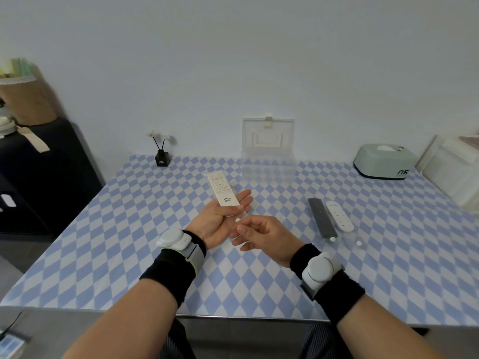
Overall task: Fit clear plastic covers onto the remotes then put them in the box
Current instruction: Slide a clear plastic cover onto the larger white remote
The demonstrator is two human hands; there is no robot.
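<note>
My left hand [220,224] holds a cream remote [223,189] above the table, its button end pointing away from me. A clear plastic cover [237,217] with a small white tab sits around the remote's near end, and my right hand [261,233] pinches that cover with thumb and fingers. To the right, a dark grey remote [322,217] and a small white remote [339,216] lie side by side on the tablecloth, with faint clear covers [359,243] near their close ends. The clear plastic box [268,161] stands at the back with its lid up.
The table [129,229] wears a blue and white diamond cloth. A black reed diffuser [162,156] stands back left, a mint tissue box [383,161] back right, and a white rack [453,172] at the far right edge. A dark cabinet stands left of the table.
</note>
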